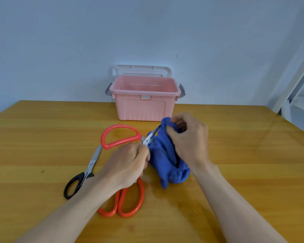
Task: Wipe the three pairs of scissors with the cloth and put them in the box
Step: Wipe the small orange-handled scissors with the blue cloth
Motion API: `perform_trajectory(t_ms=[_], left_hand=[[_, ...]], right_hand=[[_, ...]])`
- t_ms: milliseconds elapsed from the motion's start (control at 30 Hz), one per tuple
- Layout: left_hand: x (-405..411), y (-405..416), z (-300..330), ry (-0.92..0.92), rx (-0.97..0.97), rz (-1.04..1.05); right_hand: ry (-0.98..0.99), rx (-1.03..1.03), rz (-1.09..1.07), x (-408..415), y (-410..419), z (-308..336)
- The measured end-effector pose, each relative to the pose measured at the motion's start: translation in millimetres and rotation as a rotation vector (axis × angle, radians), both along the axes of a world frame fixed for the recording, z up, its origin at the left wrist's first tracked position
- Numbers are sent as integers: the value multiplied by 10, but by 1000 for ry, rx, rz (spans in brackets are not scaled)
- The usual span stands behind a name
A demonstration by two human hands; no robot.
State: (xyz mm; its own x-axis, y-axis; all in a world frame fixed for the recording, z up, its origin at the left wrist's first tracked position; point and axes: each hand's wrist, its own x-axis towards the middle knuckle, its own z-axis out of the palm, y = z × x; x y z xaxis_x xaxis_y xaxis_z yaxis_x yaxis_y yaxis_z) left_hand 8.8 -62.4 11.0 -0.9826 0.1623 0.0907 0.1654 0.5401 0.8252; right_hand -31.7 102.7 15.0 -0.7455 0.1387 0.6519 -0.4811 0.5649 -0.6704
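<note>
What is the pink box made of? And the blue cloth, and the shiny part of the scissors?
The pink box looks like smooth moulded plastic, with ribbed walls. The blue cloth seems soft fuzzy fabric, probably microfibre: it bunches and folds. The blades look like bright metal, likely steel, since they glint.

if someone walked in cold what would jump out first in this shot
The two hands working mid-table would draw the eye first: the right hand bunches a blue cloth around the blades of red-handled scissors, which the left hand grips. Behind them, against the wall, an open pink storage box shows nothing inside. Black-handled scissors lie at the left, and orange-handled scissors lie partly under the left wrist.
</note>
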Motion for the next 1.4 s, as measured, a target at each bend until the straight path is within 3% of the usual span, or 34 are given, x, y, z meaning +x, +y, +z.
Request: perform_trajectory(t_ms=[200,367,467,700,867,1033,1400], left_hand=[[-74,39,37,-118,293,-1],[-91,-4,84,-174,437,73],[-78,1,76,-167,367,77],[-7,30,68,27,99,49],[-19,3,79,82,65,46],[-10,6,108,84,51,61],[-33,-43,82,81,-10,42]], right_hand=[[27,-289,-108,-17,180,97],[81,-102,8,119,29,65],[73,26,104,154,-102,-30],[50,35,160,156,-198,-23],[-29,-67,82,74,-39,97],[-3,34,151,208,-194,86],[-109,4,106,149,-138,129]])
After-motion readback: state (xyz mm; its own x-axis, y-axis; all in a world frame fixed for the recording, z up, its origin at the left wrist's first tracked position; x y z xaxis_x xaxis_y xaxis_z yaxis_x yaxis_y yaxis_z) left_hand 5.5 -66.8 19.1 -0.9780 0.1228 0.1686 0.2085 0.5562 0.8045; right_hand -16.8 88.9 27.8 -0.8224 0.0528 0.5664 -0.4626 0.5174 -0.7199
